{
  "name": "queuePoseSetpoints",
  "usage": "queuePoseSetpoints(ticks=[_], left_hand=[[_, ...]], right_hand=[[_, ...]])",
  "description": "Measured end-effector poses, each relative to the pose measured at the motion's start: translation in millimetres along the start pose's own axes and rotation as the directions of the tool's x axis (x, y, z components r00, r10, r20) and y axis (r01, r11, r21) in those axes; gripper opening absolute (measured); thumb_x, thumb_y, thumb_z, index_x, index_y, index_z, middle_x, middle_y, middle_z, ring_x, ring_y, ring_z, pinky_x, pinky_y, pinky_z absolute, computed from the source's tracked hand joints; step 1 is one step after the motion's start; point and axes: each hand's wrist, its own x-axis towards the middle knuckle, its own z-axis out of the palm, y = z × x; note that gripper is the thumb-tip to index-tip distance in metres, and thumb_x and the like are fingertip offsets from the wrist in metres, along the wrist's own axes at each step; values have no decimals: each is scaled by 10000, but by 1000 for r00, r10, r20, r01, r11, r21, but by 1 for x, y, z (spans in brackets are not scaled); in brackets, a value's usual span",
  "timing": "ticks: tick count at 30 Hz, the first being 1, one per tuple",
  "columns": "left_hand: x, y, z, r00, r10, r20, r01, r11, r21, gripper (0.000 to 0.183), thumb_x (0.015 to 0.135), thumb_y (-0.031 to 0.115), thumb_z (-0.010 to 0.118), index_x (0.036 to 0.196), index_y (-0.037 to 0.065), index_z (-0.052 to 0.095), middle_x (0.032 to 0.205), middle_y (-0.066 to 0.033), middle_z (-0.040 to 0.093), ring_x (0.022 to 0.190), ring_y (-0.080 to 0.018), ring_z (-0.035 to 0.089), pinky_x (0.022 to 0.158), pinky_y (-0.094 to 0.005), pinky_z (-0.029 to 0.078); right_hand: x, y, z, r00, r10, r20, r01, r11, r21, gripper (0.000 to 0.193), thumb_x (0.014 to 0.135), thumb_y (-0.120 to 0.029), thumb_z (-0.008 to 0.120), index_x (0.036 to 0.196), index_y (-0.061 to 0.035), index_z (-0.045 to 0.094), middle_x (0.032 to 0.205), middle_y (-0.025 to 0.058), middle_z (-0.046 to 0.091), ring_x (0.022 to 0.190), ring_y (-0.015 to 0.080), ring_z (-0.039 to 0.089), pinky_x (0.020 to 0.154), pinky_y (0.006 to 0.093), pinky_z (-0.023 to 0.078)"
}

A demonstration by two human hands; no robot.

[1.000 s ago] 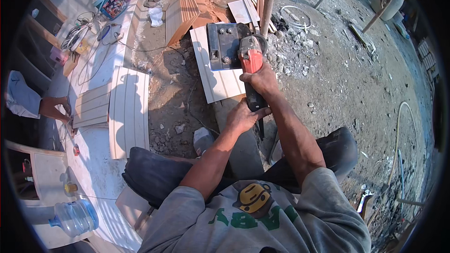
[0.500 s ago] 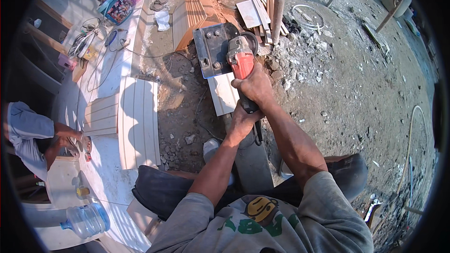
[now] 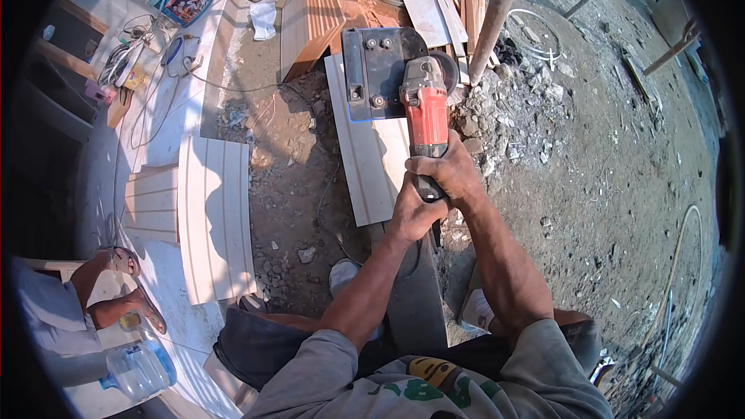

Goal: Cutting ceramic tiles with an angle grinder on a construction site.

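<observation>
- One angle grinder (image 3: 427, 116), red and black: we find the right hand's (image 3: 450, 173) fingers wrapped round the grip, the left hand's (image 3: 416, 214) fingers closed round its rear end.
- We place the tool over a pale grooved board (image 3: 367, 173), a black bolted plate (image 3: 378, 70) beside its head — contact with the board we cannot confirm.
- We record the board's near end overlapping a grey beam (image 3: 415, 302); rubble (image 3: 531, 124) lies to the right.

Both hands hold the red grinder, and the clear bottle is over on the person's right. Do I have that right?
Not quite: the clear bottle is over on the person's left, as the head view shows. The left hand and right hand do hold the red grinder.
</observation>
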Motion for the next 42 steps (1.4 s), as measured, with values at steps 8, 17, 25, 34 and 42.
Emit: queuePoseSetpoints(ticks=[8,17,25,34,42], left_hand=[[62,16,-42,990,-103,98,64,938,341,694,776,201,751,1327,-7,385,1156,-57,540,1055,-164,544,925,-337,455],[72,-18,-155,792,228,-566,486,327,811,916,735,500,769,1363,-53,396,1334,-261,493,1243,-363,486,1047,-432,381],[109,-55,-164,754,-128,-644,556,646,523,1043,679,421,862,1414,-57,296,1271,-224,541,1124,-310,575,938,-404,481],[127,-46,-193,705,-238,-668,704,349,619,1129,701,453,818,1428,-166,216,1365,-317,449,1250,-357,498,1012,-372,436],[173,-47,-152,657,-263,-707,703,-127,700,1247,727,640,726,1441,-178,114,1399,-412,349,1332,-457,389,1098,-425,346]], right_hand=[[75,9,4,999,-55,-1,55,998,17,505,636,-91,773,1065,3,523,844,41,590,721,139,586,683,285,496],[169,22,-22,987,35,-154,-89,929,-358,661,580,-253,785,1087,63,501,930,216,651,869,309,658,784,371,520],[218,19,-32,991,99,-89,-128,898,-421,651,658,-235,738,1155,70,450,1051,278,658,1016,389,652,895,431,512],[253,49,-28,992,5,-123,-43,951,-307,514,685,-181,693,1092,29,459,982,265,654,988,393,649,861,446,516],[287,55,-4,996,65,-60,-79,957,-281,588,697,-172,698,1183,58,460,1047,238,638,995,366,659,864,425,531]])
